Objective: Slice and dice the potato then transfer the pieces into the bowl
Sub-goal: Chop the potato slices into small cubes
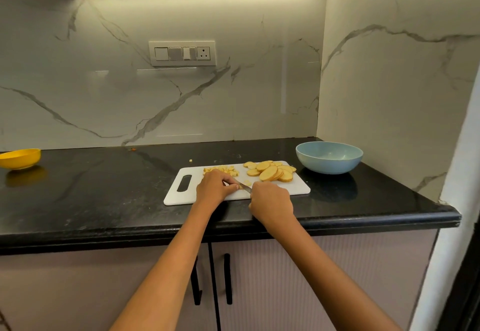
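A white cutting board [291,189] lies on the black counter. Round potato slices [271,171] are piled at its far right, and small diced pieces [222,169] lie at its far middle. My right hand [271,202] grips a knife [244,186] whose blade points left across the board. My left hand [214,187] rests on the board with fingertips curled down on a potato piece beside the blade; that piece is mostly hidden. The blue bowl [329,157] stands right of the board and looks empty.
A yellow bowl [20,157] sits at the far left of the counter [104,187]. One stray potato bit [191,160] lies behind the board. A marble wall closes the right side behind the blue bowl. Cabinet doors with black handles [228,278] are below.
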### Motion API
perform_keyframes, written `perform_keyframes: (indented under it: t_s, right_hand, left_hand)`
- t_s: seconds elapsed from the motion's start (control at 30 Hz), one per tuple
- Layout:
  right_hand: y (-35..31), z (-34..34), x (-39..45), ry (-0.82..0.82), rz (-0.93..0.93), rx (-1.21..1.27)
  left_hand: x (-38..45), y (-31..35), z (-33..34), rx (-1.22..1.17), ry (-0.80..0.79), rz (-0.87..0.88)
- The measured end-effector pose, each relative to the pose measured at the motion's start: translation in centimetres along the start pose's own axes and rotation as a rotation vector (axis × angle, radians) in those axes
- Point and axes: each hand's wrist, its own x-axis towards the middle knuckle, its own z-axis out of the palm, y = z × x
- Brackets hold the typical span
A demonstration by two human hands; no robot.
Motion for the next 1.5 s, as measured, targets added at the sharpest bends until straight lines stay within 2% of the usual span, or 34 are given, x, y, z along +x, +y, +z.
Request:
perform_keyframes:
  t_s: [0.1,0.43,0.57,0.7,0.87,1.0,1.3,1.4,1.5]
  right_hand:
    - [0.1,-0.2,0.5,-0.038,-0.019,-0.018]
    - [0.8,0.6,0.0,0.050,-0.154,-0.148]
    - [2.0,1.5,0.3,0.091,-0.078,0.015]
    - [2.9,1.4,1.3,0.054,0.039,0.206]
    - [3.3,2.0,1.8,0.078,0.059,0.266]
    - [3.6,2.4,2.1,0.176,0.068,0.365]
    - [3.4,2.6,4.4,0.316,0.064,0.439]
    - [3.4,2.5,5.0,0.378,0.080,0.493]
    - [3.6,2.6,4.9,0.351,0.075,0.495]
  left_hand:
    - [-0.2,0.2,-0.1,0.036,0.004,-0.014]
    - [-0.6,0.1,0.0,0.034,0.028,0.002]
    - [-0.8,0.2,-0.2,0.007,0.046,0.031]
    - [-0.6,0.2,-0.1,0.014,0.045,0.026]
    - [-0.3,0.0,0.2,-0.030,0.058,0.071]
    - [0.2,-0.4,0.7,-0.051,-0.063,0.161]
    - [1.0,-0.5,1.3,-0.048,-0.126,0.242]
    - [1.1,-0.6,1.3,-0.052,-0.059,0.230]
    - [1.1,-0.7,1.0,-0.086,0.069,0.153]
